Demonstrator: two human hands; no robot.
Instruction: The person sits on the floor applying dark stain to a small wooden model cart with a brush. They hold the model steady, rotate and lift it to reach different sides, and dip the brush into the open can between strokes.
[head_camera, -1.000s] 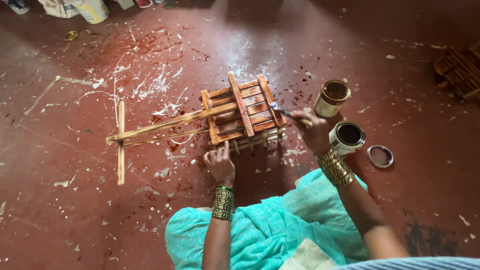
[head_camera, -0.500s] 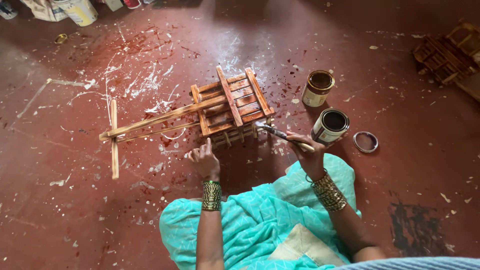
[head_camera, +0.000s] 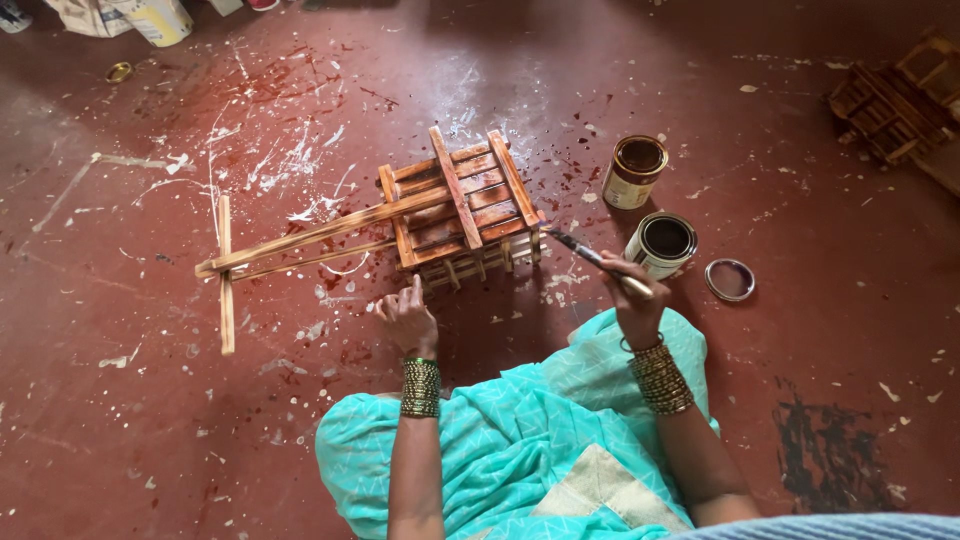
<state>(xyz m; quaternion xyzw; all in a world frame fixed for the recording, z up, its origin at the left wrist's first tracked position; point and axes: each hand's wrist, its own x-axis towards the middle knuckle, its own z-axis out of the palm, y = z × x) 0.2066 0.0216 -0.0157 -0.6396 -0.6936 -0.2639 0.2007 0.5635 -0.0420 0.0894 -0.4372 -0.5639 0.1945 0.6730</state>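
The little wooden cart (head_camera: 455, 215) sits on the red floor (head_camera: 150, 400). It looks light and stiff, with thin slats — best held by its frame. The left hand (head_camera: 405, 318) rests loose beside it. The right hand (head_camera: 635, 300) pinches a paintbrush (head_camera: 590, 257). Two round tins (head_camera: 660, 243) — pale labels — stand close by.

We wear turquoise cloth w/ faint white zigzag print and a beige patch at the lap. Left hand (head_camera: 408, 318), right hand (head_camera: 634, 308): wrists carry stacked dark-gold bangles; arms bare.
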